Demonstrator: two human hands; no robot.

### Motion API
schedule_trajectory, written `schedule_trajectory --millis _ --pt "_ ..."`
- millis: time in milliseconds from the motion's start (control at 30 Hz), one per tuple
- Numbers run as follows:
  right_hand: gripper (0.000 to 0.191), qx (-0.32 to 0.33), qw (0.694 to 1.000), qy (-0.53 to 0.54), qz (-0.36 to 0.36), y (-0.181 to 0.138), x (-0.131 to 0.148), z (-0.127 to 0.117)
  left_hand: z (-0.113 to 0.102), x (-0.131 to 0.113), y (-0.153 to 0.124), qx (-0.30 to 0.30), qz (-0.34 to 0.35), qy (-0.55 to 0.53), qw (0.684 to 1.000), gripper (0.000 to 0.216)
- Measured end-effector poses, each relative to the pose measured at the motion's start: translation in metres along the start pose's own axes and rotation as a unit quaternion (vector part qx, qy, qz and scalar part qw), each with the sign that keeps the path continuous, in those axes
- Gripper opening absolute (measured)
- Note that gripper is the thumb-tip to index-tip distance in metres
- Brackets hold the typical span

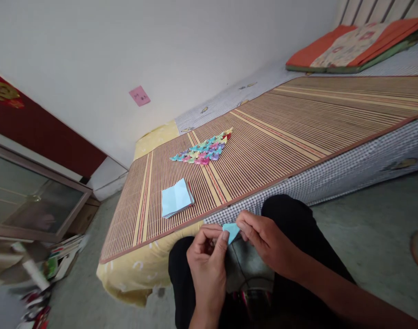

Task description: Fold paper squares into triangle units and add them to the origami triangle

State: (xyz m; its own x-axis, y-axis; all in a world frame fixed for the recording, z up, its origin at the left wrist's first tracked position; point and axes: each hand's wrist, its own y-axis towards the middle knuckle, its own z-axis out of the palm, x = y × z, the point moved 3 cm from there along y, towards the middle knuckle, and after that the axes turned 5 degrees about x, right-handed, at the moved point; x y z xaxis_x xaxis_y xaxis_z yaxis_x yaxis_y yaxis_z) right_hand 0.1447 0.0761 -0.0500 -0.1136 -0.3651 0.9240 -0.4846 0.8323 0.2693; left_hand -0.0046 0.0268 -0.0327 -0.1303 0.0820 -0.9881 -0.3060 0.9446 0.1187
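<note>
Between my two hands is a small folded piece of light blue paper [231,231], roughly triangular, held above my lap. My left hand [209,256] pinches its left side between thumb and fingers. At the upper right corner, my right hand [264,237] grips the same paper with thumb and forefinger. Beyond my hands, a stack of light blue paper sheets [176,198] lies on the striped mat [264,151]. Farther back on the mat rest several small folded paper pieces [205,148] in many colours, laid together in a rough triangle.
The mat covers a bed with a yellow sheet [140,269] and a checked sheet [250,205]. An orange folded quilt [360,45] lies at the far right. A pink note [139,96] is on the wall. To the left stands a glass-fronted cabinet [34,196], with clutter below it.
</note>
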Motion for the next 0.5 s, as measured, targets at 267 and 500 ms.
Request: schedule_trajectory --millis 267,500 --pt "0.039 -0.05 0.998 0.025 0.029 0.0 0.0 -0.001 0.009 0.003 -0.006 -0.017 -0.012 -0.027 0.999 0.021" --pt "0.039 -0.053 0.998 0.021 0.011 0.0 0.001 -0.002 0.01 0.003 -0.007 -0.029 -0.006 -0.028 0.999 0.02"
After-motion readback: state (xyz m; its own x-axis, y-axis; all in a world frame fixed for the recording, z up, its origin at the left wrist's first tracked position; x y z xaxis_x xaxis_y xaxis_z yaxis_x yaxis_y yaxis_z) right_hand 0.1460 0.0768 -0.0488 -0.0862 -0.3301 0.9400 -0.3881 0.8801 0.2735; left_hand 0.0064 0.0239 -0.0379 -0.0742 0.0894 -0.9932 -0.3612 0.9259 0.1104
